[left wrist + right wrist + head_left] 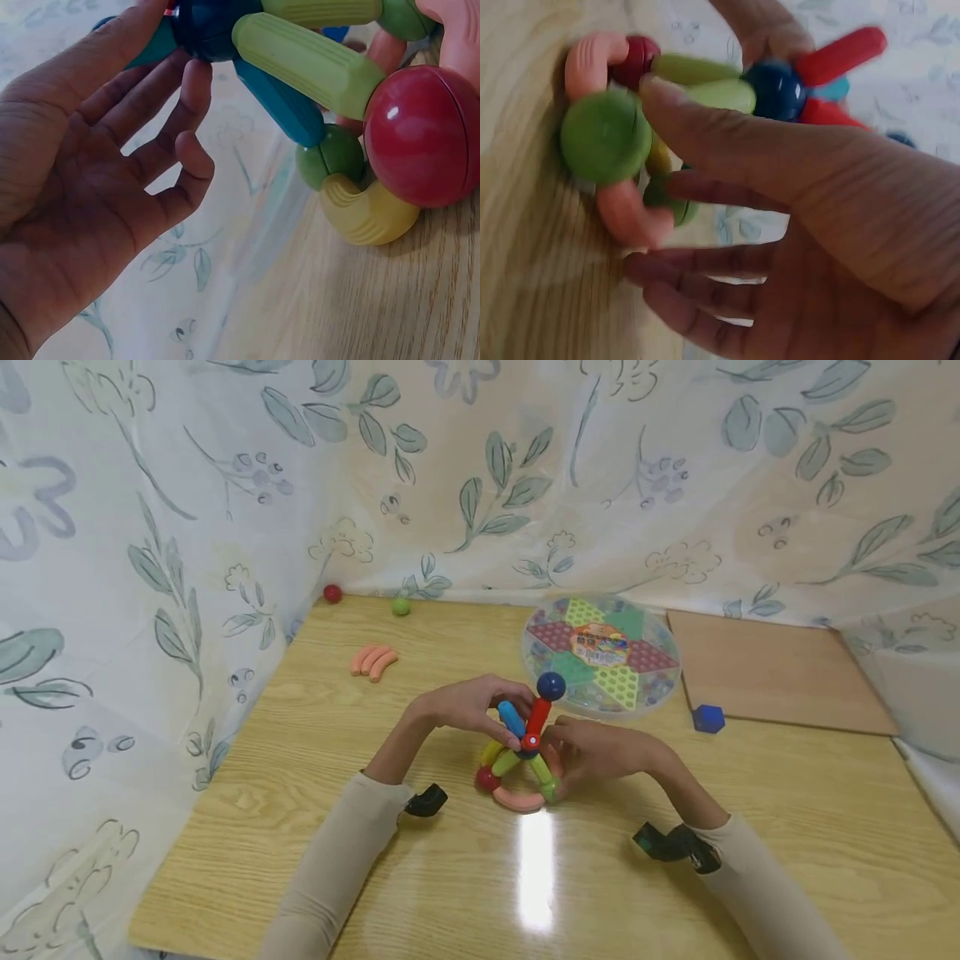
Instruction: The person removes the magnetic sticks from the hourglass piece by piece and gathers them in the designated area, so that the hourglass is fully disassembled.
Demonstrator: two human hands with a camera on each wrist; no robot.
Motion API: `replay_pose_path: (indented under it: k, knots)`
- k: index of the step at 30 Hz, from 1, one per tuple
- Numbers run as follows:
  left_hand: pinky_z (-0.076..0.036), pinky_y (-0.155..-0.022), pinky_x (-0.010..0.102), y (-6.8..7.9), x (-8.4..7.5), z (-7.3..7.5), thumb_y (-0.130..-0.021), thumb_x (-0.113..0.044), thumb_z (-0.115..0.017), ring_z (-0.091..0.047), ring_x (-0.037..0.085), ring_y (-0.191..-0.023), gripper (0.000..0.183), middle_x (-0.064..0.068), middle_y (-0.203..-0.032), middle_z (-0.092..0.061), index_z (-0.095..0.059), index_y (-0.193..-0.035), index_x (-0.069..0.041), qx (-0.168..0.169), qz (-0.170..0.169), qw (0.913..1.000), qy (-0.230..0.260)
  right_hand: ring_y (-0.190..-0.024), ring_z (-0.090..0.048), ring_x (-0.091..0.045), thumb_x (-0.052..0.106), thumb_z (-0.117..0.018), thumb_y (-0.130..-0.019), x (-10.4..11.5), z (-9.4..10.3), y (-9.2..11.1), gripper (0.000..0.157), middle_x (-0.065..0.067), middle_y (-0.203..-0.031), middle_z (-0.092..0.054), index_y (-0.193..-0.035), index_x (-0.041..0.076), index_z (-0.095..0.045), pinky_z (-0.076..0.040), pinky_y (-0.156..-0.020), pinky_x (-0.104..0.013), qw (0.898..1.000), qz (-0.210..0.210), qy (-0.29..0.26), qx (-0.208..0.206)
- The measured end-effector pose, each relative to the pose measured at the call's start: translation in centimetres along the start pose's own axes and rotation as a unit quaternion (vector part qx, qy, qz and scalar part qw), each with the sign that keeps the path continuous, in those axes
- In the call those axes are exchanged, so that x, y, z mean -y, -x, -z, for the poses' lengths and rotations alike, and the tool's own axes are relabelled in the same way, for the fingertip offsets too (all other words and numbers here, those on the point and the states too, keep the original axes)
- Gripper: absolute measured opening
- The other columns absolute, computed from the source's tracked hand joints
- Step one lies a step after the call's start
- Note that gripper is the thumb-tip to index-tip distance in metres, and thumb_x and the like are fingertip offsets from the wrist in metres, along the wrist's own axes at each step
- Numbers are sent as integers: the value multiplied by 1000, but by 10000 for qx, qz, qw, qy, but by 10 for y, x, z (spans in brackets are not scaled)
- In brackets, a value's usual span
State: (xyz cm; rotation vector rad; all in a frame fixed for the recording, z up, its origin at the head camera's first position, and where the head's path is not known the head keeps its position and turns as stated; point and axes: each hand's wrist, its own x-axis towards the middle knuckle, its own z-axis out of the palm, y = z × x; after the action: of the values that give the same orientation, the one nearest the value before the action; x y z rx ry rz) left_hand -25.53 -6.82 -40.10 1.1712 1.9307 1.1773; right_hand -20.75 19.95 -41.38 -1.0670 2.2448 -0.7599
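A toy structure of magnetic rods and balls stands on the wooden table between the hands. Its base has curved pink rods (517,800), a red ball (424,135) and green balls (606,136). Light green rods (307,64) slope up to a dark blue ball (774,90). Above that, a red rod (537,718) carries another dark blue ball (551,686), and a blue rod (512,718) juts out. My left hand (480,703) holds the structure at the middle blue ball, thumb and fingers on either side. With fingers spread, my right hand (603,750) surrounds the green-ball corner.
Behind the structure lies a round board-game case (536,672). A brown board (780,672) is at the back right, with a blue block (708,718) by its edge. Spare pink curved rods (372,662), a red ball (332,593) and a green ball (401,607) lie back left.
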Motion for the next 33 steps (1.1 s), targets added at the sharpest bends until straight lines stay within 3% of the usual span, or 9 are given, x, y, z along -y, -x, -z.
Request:
replay_pose_path:
  k: [3, 11, 15, 18, 22, 25, 28, 31, 33]
  knots:
    - [-49, -112, 37, 1, 1, 0, -90, -10, -80, -67, 18, -120, 48, 11, -127, -73, -63, -134, -3, -24, 5, 10000, 57, -89, -54, -18, 32, -87, -86, 10, -4, 0, 49, -12, -102, -59, -125, 8, -69, -47, -75, -26, 9995, -100, 264, -106]
    - [-53, -106, 37, -1, 5, -2, -90, -12, -79, -67, 21, -120, 48, 14, -127, -72, -62, -134, -2, 9, -187, 9987, 480, -70, -49, -3, 19, -81, -92, 19, -12, -7, 18, 1, -81, -56, -102, 7, -73, -43, -65, -19, 9975, 512, 199, -451]
    - [-56, -101, 36, -2, 7, 0, -90, -50, -80, -67, 22, -118, 70, 18, -126, -71, -59, -134, 0, -158, -143, 9965, 813, -70, -55, -3, 17, -80, -92, 18, -12, -9, 15, 4, -79, -59, -101, 7, -73, -51, -67, -20, 9979, 499, 67, -419]
    - [-56, -102, 37, -2, 9, 2, -77, -82, -69, -69, 24, -117, 102, 21, -126, -72, -52, -138, -2, -344, -56, 9948, 954, -71, -58, -3, 18, -80, -92, 17, -11, -10, 14, 4, -80, -60, -100, 8, -73, -54, -69, -21, 9980, 497, 33, -394]
    - [-55, -104, 46, -6, 6, 2, -76, -92, -51, -71, 29, -112, 109, 20, -123, -73, -46, -145, -7, -565, -21, 9931, 1031, -70, -57, -4, 18, -81, -91, 17, -11, -11, 12, 3, -79, -59, -94, 10, -72, -52, -68, -20, 9980, 479, 40, -420]
    - [-54, -100, 51, -11, 2, 1, -81, -89, -49, -66, 29, -105, 102, 13, -116, -70, -53, -141, -6, -885, -113, 9900, 1090, -69, -56, -5, 18, -81, -91, 17, -10, -11, 13, 3, -78, -58, -89, 10, -70, -50, -66, -20, 9978, 479, 53, -447]
    - [-53, -94, 45, -16, -3, 0, -91, -77, -55, -60, 27, -99, 85, 7, -110, -66, -59, -133, -3, -1191, -243, 9854, 1190, -69, -54, -5, 18, -81, -92, 17, -10, -11, 16, 2, -77, -58, -86, 10, -68, -48, -65, -19, 9977, 503, 60, -440]
    - [-55, -95, 36, -18, -10, 0, -105, -47, -61, -63, 20, -101, 51, 5, -110, -67, -61, -131, -3, -1333, -250, 9837, 1178, -66, -51, -4, 18, -80, -92, 18, -9, -10, 18, 3, -74, -57, -84, 10, -66, -44, -62, -18, 9980, 459, 62, -440]
    - [-58, -97, 35, -19, -15, 2, -106, -24, -63, -67, 18, -104, 32, 7, -111, -70, -63, -131, -5, -1368, -194, 9844, 1091, -64, -48, -3, 18, -80, -92, 18, -9, -10, 19, 5, -73, -55, -83, 11, -65, -41, -60, -18, 9983, 371, 54, -450]
